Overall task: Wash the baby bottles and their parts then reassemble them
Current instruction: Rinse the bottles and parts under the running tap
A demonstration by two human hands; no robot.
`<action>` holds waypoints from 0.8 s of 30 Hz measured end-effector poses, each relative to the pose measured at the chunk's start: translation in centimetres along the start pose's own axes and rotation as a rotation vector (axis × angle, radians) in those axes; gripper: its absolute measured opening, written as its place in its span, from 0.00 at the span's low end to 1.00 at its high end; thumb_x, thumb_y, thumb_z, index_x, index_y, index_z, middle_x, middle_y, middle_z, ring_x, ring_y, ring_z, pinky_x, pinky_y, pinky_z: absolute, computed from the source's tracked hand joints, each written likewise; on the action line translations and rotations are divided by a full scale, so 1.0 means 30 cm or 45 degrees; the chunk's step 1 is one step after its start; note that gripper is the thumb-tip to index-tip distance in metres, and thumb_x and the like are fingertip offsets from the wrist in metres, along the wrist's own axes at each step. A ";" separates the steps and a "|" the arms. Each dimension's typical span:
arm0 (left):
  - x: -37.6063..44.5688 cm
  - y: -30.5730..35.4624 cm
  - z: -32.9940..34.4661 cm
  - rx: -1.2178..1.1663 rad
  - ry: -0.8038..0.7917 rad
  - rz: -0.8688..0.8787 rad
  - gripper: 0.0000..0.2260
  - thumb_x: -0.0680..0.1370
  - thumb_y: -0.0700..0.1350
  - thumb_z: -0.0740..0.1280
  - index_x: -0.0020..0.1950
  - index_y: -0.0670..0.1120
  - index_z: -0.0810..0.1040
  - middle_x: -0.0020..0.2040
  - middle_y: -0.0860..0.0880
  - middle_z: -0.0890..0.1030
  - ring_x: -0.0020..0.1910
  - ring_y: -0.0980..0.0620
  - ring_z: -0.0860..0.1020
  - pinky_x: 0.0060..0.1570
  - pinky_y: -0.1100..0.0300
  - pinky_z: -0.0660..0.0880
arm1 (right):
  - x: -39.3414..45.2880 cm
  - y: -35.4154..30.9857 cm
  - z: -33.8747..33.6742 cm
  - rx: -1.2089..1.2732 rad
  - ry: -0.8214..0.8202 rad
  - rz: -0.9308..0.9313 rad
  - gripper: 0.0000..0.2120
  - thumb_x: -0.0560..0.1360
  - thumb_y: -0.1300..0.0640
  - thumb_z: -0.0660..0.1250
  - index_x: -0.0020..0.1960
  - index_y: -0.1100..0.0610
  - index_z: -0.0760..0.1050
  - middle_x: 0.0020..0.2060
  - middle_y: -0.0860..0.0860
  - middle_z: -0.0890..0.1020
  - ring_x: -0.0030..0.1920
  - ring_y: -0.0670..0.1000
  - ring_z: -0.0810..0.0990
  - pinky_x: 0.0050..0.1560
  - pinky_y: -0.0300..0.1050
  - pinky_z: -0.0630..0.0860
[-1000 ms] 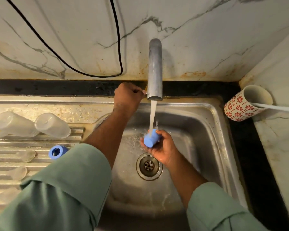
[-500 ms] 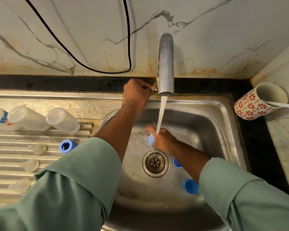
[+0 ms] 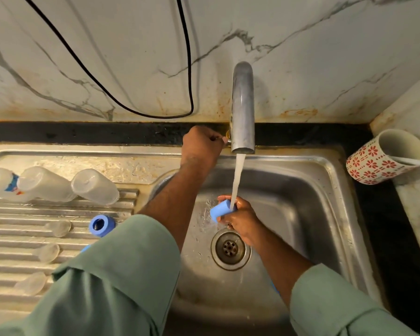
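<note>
**Blue cap rinsed under the running tap**

Head view: the right hand (image 3: 240, 218) curls its fingers (image 3: 224, 197) round a blue cap (image 3: 220, 210) in the water stream (image 3: 237, 180), over the sink (image 3: 325, 190) basin just above the drain (image 3: 230, 248). The left hand (image 3: 201, 145) grips the tap (image 3: 243, 105) handle at the back rim. Left of those fingers, on the ribbed drainboard (image 3: 22, 238), lie clear bottles (image 3: 46, 184), teats (image 3: 58, 227) and another blue ring (image 3: 102, 225). Open basin lies to the right.

One view only, from the person's head, looking steeply down and forward over both sleeves. The sink (image 3: 330, 180) sits close below, right of centre, its drain (image 3: 230, 248) almost straight under the lens. The tap (image 3: 243, 105) and marble wall (image 3: 107, 57) fill the top, the draining board (image 3: 22, 238) runs off left. Wide-angle bending at the edges.
</note>
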State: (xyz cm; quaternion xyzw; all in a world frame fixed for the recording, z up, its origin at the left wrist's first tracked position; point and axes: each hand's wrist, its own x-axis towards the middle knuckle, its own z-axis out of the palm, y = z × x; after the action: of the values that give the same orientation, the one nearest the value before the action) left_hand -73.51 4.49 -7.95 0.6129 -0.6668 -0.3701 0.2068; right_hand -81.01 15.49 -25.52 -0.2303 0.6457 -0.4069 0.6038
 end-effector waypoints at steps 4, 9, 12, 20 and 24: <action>0.000 -0.006 0.006 -0.046 -0.014 -0.029 0.17 0.78 0.41 0.69 0.32 0.51 0.69 0.30 0.56 0.70 0.30 0.60 0.68 0.24 0.75 0.61 | -0.008 0.022 0.003 0.055 0.027 -0.024 0.26 0.65 0.75 0.74 0.60 0.59 0.77 0.47 0.48 0.77 0.45 0.48 0.77 0.46 0.40 0.78; 0.006 -0.012 0.007 -0.057 -0.011 -0.012 0.14 0.79 0.41 0.69 0.35 0.50 0.71 0.31 0.57 0.71 0.30 0.61 0.68 0.22 0.76 0.61 | -0.001 0.048 -0.005 -0.310 0.137 -0.090 0.13 0.67 0.50 0.79 0.41 0.56 0.78 0.38 0.52 0.81 0.41 0.51 0.80 0.45 0.44 0.78; 0.012 -0.017 0.010 -0.035 -0.020 -0.026 0.14 0.79 0.42 0.69 0.35 0.50 0.71 0.31 0.56 0.71 0.30 0.61 0.69 0.23 0.75 0.61 | -0.005 0.043 -0.011 -0.478 0.342 -0.079 0.26 0.65 0.37 0.76 0.29 0.55 0.68 0.25 0.47 0.71 0.29 0.48 0.70 0.32 0.42 0.67; 0.031 -0.025 0.031 0.025 -0.043 -0.020 0.02 0.79 0.43 0.68 0.48 0.47 0.76 0.46 0.48 0.78 0.42 0.50 0.75 0.44 0.58 0.72 | 0.016 0.089 -0.025 -0.707 0.252 -0.178 0.19 0.66 0.57 0.79 0.53 0.44 0.77 0.56 0.47 0.76 0.57 0.53 0.76 0.60 0.54 0.76; 0.026 -0.009 0.035 0.002 -0.062 -0.041 0.13 0.79 0.43 0.69 0.62 0.40 0.76 0.51 0.47 0.75 0.50 0.50 0.73 0.55 0.56 0.73 | -0.007 0.099 -0.048 -0.240 0.236 -0.231 0.20 0.65 0.65 0.79 0.52 0.49 0.80 0.52 0.55 0.80 0.49 0.54 0.81 0.50 0.50 0.81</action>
State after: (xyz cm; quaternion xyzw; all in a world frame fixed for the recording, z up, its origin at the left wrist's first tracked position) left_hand -74.21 3.98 -8.97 0.6146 -0.6619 -0.3878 0.1839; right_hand -81.79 17.68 -27.86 -0.3046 0.7106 -0.4169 0.4780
